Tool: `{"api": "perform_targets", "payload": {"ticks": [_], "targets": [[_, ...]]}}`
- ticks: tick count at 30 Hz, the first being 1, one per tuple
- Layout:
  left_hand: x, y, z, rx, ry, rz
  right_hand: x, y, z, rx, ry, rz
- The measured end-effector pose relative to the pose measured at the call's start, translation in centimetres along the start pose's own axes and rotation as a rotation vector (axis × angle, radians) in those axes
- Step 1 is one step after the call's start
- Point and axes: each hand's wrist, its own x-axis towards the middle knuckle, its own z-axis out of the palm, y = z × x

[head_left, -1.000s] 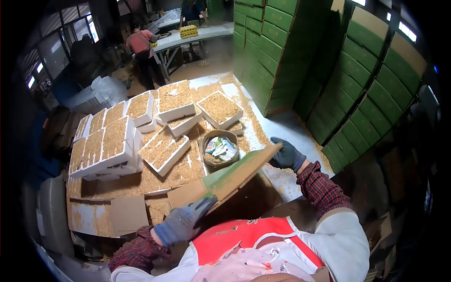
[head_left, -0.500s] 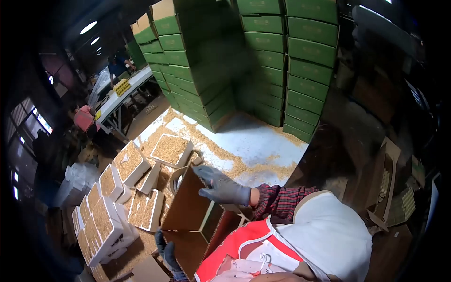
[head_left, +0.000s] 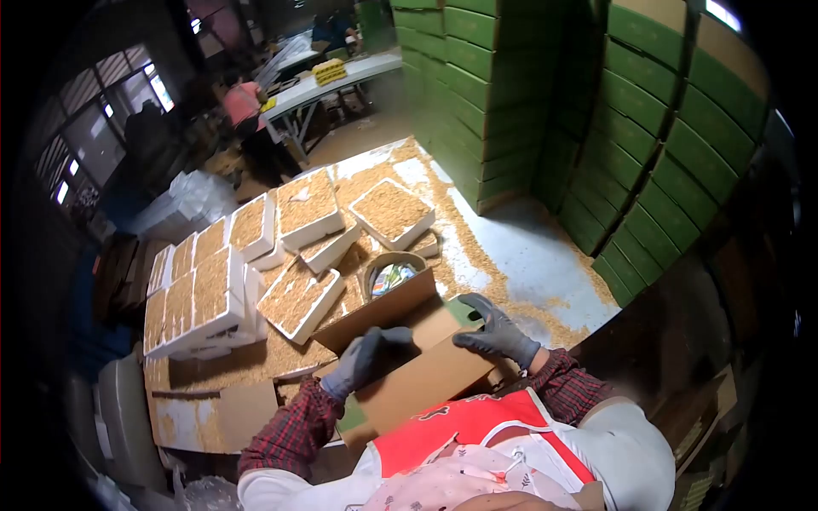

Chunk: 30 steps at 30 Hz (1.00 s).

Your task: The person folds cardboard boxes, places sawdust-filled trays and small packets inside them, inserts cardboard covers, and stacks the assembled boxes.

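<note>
A cardboard box (head_left: 426,368), brown with green parts, lies tilted against my apron, its top open. My gloved left hand (head_left: 362,362) grips its left end, the fingers reaching over the opening. At the other end my gloved right hand (head_left: 498,332) holds the box, thumb and fingers bent around a flap with a green patch. Just beyond the raised brown panel stands a round tub (head_left: 394,274) with colourful printed packets or labels in it. White foam trays (head_left: 300,298) filled with tan, sawdust-like flakes lie past my left hand.
Tall stacks of green boxes (head_left: 656,162) stand at the back right. More filled foam trays (head_left: 200,298) are piled at the left. Loose flakes cover much of the worktable (head_left: 545,255). A person in a pink top (head_left: 243,104) is by a far white table (head_left: 358,68).
The box has turned from upright to lying crosswise before me. My left hand has come up onto it, and my right hand has moved from its top edge to its right end. The view has shifted.
</note>
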Motion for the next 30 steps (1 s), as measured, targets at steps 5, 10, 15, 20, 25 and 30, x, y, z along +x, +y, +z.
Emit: {"api": "perform_targets", "payload": {"ticks": [5, 10, 15, 20, 25, 30], "targets": [[-7.6, 0.3, -3.3, 1.170, -0.435, 0.537, 3.4, 0.3, 0.0, 0.154, -0.109, 0.212], [-5.5, 1.4, -8.3, 0.478, 0.727, 0.245, 6.3, -8.9, -0.4, 0.307, -0.309, -0.209], [-5.9, 0.0, -3.5, 0.135, 0.890, 0.198, 12.6, -1.4, 1.6, -0.195, -0.536, 0.316], [-10.6, -2.1, -0.5, -0.104, 0.906, 0.011, 20.9, 3.7, -1.6, 0.084, -0.760, 0.560], [-11.9, -6.3, 0.4, 0.073, 1.028, -0.305, 42.0, 17.0, -8.5, -0.337, 0.574, 0.180], [-10.6, -4.3, 0.7, 0.208, 1.026, -0.340, 43.6, 17.1, -11.3, -0.463, -0.273, 0.058]]}}
